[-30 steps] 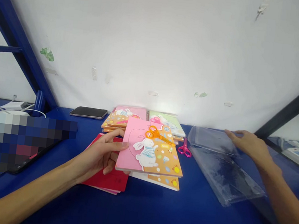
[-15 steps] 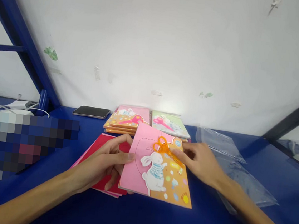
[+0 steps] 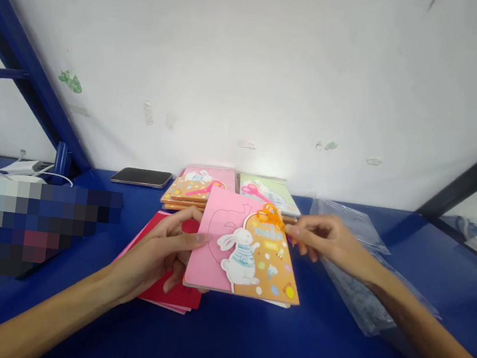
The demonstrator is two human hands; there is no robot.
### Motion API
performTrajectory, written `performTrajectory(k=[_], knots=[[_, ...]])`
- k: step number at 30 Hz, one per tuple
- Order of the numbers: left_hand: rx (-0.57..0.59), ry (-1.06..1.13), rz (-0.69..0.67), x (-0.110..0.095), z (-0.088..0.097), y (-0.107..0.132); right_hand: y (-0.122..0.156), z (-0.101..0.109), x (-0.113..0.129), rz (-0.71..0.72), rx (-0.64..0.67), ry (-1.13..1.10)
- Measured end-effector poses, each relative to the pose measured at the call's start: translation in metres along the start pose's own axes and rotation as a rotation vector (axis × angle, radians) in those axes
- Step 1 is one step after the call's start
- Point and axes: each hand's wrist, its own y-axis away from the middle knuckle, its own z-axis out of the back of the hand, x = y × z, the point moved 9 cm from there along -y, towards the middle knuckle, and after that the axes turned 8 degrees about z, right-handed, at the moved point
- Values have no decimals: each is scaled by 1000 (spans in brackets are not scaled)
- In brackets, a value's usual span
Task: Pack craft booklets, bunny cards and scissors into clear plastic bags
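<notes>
My left hand (image 3: 160, 253) grips the left edge of a pink and orange booklet (image 3: 244, 251) with a white rabbit on its cover, thumb on top, fingers under. The booklet lies tilted over another like it and over a red folder (image 3: 167, 291). My right hand (image 3: 330, 240) is closed in a pinch at the booklet's upper right corner, on the blades of small orange scissors (image 3: 271, 214) lying there.
Behind, against the white wall, lie stacks of similar booklets (image 3: 197, 186) with pink scissors and a green one (image 3: 268, 193). A dark phone (image 3: 141, 177) lies at the left. Clear plastic bags (image 3: 354, 261) lie at the right. Cables and a blurred patch are far left.
My right hand came from the plastic bags to the booklet and pinched the orange scissors, shifting them to the upper right corner. The left hand keeps its hold on the booklet.
</notes>
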Motion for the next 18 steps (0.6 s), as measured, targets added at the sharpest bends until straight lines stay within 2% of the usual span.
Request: performTrajectory(k=[2,4,8,13,15,18], knots=[[-50,12,-26,-3,5,0,1,17,-3,-8,-29,-6],[-91,26,-60,-7,10,1,5,26,-8,-56,40,23],[-173,55,-123,-15,18,4,18,26,-20,-209,262,93],[-196,61,-168,-22,18,7,20,16,-32,-234,353,252],[-184,50,-154,-21,15,6,15,17,-37,-208,313,378],[-160,32,-142,-18,10,6,7,38,-37,-168,117,625]])
